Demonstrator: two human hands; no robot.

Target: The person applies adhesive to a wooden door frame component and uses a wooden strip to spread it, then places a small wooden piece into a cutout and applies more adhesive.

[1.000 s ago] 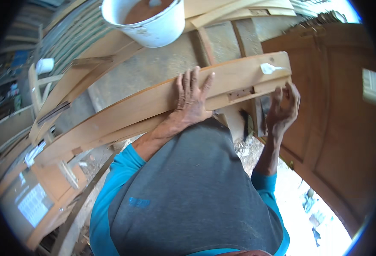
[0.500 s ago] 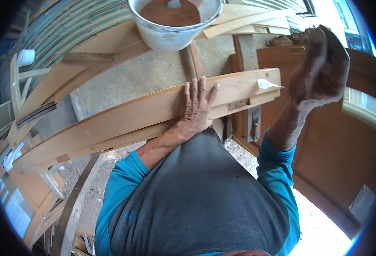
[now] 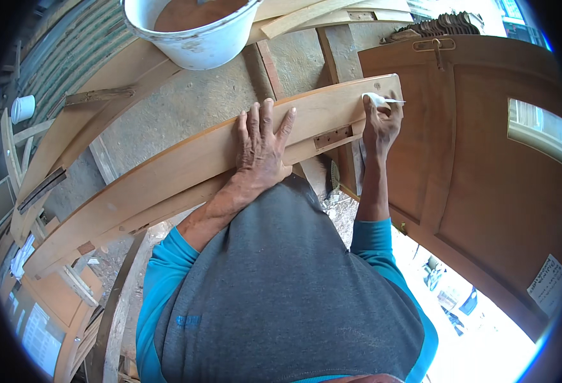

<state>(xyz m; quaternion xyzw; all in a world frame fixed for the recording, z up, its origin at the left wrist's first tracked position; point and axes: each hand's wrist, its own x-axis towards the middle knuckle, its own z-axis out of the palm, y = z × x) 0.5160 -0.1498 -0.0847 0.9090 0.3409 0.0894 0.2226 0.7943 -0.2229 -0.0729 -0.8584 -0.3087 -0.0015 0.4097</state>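
Note:
A long, pale wooden board (image 3: 185,163) lies slantwise in front of me, with a rectangular cut-out along its near edge towards the right end. My left hand (image 3: 262,150) rests on the middle of the board, palm down and fingers spread. Close to the board's right end, my right hand (image 3: 382,127) has its thumb and fingers closed round a small white squeeze bottle (image 3: 375,97). The bottle's thin needle tip points right, past the end of the board. Part of the bottle is hidden by my fingers.
Beyond the board stands a white bucket (image 3: 207,46) with brown contents. A large brown panelled door (image 3: 498,198) fills the right side. Wooden strips (image 3: 313,16) lie at the far side, and a small white tub (image 3: 23,109) is at far left.
My right hand has come down from the upper right and taken hold of the squeeze bottle, which lay on the board. My left hand stays flat on the board. The view has shifted.

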